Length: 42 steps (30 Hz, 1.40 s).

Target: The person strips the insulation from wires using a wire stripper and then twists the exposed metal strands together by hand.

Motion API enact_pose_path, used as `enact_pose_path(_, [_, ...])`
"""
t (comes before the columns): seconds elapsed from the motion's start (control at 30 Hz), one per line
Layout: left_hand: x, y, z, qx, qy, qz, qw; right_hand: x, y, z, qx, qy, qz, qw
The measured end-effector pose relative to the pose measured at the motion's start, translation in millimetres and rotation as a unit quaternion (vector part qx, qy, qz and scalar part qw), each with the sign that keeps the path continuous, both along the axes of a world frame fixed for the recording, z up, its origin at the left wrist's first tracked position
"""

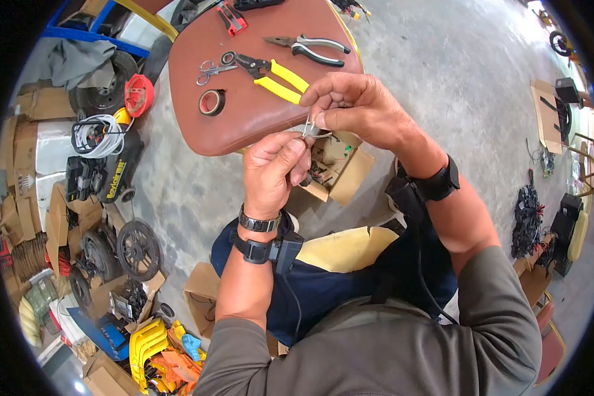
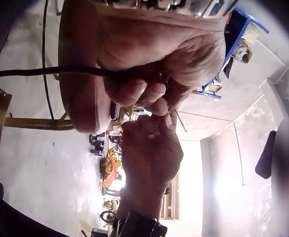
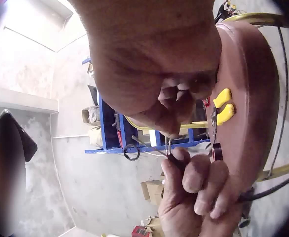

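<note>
My left hand (image 1: 274,168) grips a black cable (image 3: 270,190) close to its end, where thin pale wires (image 3: 168,146) stick out past the thumb and forefinger. Fingertips of my right hand (image 1: 363,109) pinch these wires just beyond the left thumb, so both hands nearly meet. They work above the near edge of a brown padded seat (image 1: 191,129). On the seat lie yellow-handled wire strippers (image 1: 285,80), grey-and-black pliers (image 1: 317,51), small scissors (image 1: 212,71), a roll of black tape (image 1: 212,103) and a red tool (image 1: 232,18).
Below the hands, an open carton (image 1: 354,178) holds wire scraps. Wheels (image 1: 138,249), cartons and a coil of white cable (image 1: 98,136) crowd the left floor. Black wiring bundles (image 1: 528,218) lie at the right.
</note>
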<state>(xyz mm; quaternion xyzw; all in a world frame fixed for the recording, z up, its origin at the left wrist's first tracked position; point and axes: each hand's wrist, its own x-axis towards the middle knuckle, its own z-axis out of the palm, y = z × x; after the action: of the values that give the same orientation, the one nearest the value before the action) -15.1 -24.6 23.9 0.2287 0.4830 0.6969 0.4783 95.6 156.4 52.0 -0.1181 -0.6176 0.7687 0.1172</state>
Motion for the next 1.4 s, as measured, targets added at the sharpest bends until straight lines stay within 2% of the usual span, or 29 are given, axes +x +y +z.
enact_pose_path(0.33, [-4,3,-6,-0.082,0.09,-0.001,0.993,-1,4,-4,0.089,-0.033,-0.021,0.995])
enact_pose_path(0.47, [-3,5,-5,-0.12,0.106,0.013,0.987,1,-4,4,0.204,-0.019,-0.047,0.978])
enact_pose_path(0.53, [-3,7,-6,-0.136,0.114,0.028,0.984,3,-8,9,0.296,0.012,-0.055,0.953])
enact_pose_path(0.63, [-1,8,-7,-0.141,0.13,0.043,0.98,-1,-14,1,0.38,0.089,-0.073,0.918])
enact_pose_path(0.73, [0,8,-7,-0.135,0.138,0.051,0.98,3,-12,3,0.272,0.018,-0.079,0.959])
enact_pose_path(0.83, [1,8,-6,-0.119,0.146,0.056,0.981,1,-7,-3,0.234,-0.02,-0.09,0.968])
enact_pose_path(0.93, [3,6,-7,-0.093,0.159,0.06,0.981,-4,-3,-13,0.117,-0.017,-0.076,0.99])
enact_pose_path(1.03, [3,4,-10,-0.067,0.166,0.061,0.982,-8,-1,-19,0.109,-0.047,-0.045,0.992])
enact_pose_path(1.13, [3,3,-12,-0.06,0.157,0.06,0.984,-8,-3,-19,0.083,-0.029,-0.048,0.995])
enact_pose_path(1.33, [0,7,-8,-0.105,0.156,0.064,0.98,2,-10,6,0.205,-0.01,-0.072,0.976])
enact_pose_path(1.4, [1,8,-9,-0.12,0.155,0.07,0.978,3,-14,2,0.272,0.034,-0.072,0.959])
